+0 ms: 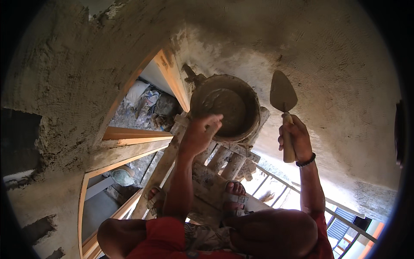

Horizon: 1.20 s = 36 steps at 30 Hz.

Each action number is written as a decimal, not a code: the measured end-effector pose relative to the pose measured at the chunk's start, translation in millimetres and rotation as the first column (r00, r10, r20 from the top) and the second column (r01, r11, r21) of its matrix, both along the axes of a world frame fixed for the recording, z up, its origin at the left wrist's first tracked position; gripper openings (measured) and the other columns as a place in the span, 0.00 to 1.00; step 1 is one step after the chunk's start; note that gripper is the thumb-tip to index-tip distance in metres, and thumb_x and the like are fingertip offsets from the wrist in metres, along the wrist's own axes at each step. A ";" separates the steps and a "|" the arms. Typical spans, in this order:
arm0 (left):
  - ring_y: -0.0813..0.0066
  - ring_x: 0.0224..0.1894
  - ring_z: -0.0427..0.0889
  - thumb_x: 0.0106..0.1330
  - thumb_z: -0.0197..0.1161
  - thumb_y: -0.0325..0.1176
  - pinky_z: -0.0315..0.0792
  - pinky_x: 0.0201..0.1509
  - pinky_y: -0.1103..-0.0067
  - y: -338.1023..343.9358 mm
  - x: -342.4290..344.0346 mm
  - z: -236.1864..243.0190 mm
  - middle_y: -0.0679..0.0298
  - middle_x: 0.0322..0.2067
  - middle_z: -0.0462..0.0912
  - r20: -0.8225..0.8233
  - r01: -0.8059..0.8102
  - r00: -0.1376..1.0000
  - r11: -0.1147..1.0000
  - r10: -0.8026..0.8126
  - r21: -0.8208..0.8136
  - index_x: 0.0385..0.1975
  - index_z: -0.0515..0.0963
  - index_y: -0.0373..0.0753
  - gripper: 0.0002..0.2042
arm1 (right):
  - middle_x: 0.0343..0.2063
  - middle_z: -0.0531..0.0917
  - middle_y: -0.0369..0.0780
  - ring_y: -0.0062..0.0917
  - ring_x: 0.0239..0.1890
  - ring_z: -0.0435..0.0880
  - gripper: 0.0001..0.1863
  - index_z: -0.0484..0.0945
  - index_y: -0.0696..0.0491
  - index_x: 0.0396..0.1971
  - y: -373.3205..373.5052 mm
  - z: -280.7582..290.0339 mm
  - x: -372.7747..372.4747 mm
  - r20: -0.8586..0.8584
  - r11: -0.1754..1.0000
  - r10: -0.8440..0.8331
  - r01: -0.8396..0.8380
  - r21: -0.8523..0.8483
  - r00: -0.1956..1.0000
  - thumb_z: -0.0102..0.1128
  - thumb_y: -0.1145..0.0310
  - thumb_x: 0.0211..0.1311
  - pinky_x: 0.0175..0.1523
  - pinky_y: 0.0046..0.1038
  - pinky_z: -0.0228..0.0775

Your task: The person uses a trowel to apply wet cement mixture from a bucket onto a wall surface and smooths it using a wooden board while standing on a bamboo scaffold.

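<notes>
A round basin [255, 113] of wet grey mortar [226, 101] stands in front of me on rough wooden planks. My left hand [200, 133] is over the near left part of its rim, fingers bent and drawn together. Whether it touches the rim, or has anything between its fingers, I cannot make out. To the right of the basin my right hand [295, 138] is wrapped round the wooden handle of a pointed trowel [283, 91]. The trowel's blade points away from me, in front of the plastered wall, and looks grey with mortar.
Plastered walls [336, 86] rise ahead and at the left. Wooden frames [138, 137] border openings at the left, with bags and rubble [144, 103] below. My feet [235, 190] rest on planks [207, 179]. A metal railing [276, 196] runs at the lower right.
</notes>
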<state>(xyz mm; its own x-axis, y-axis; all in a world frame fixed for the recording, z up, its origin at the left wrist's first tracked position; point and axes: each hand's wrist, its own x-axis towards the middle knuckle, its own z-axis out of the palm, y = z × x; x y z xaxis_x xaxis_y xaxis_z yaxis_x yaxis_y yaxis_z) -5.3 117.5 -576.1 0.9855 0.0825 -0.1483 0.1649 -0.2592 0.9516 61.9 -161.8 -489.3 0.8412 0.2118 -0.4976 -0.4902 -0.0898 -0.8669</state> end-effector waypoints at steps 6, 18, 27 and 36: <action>0.67 0.39 0.78 0.58 0.61 0.31 0.70 0.47 0.72 32.9 7.7 -83.5 0.51 0.34 0.80 0.036 -0.456 0.887 0.858 0.461 0.236 0.53 0.68 0.27 0.23 | 0.22 0.73 0.39 0.23 0.15 0.76 0.12 0.67 0.58 0.39 37.8 -41.5 18.1 -0.049 0.975 0.084 -0.093 -0.202 0.995 0.47 0.66 0.61 0.17 0.26 0.74; 0.80 0.28 0.76 0.57 0.58 0.24 0.73 0.27 0.83 18.7 4.8 -85.9 0.59 0.35 0.78 -0.219 -0.481 0.876 0.818 0.430 -0.315 0.51 0.69 0.29 0.20 | 0.25 0.80 0.48 0.37 0.26 0.81 0.18 0.73 0.54 0.44 5.7 -77.0 101.6 0.398 0.557 0.765 -0.211 -0.803 0.506 0.56 0.62 0.55 0.34 0.34 0.72; 0.78 0.25 0.77 0.56 0.59 0.24 0.74 0.23 0.83 20.4 1.9 -69.6 0.57 0.34 0.78 -0.253 -0.509 0.858 0.807 0.447 -0.301 0.53 0.68 0.27 0.22 | 0.27 0.81 0.49 0.43 0.32 0.81 0.18 0.74 0.50 0.44 20.4 -38.7 102.3 -0.005 0.053 0.960 -0.199 -0.979 0.281 0.56 0.61 0.54 0.41 0.42 0.73; 0.79 0.25 0.77 0.56 0.59 0.23 0.72 0.22 0.84 19.5 1.7 -75.8 0.55 0.36 0.79 -0.238 -0.492 0.868 0.815 0.435 -0.306 0.54 0.67 0.26 0.23 | 0.25 0.81 0.45 0.40 0.29 0.81 0.17 0.75 0.50 0.44 45.7 -28.9 116.6 -0.172 -0.165 0.974 -0.060 -0.984 0.149 0.55 0.63 0.53 0.36 0.40 0.74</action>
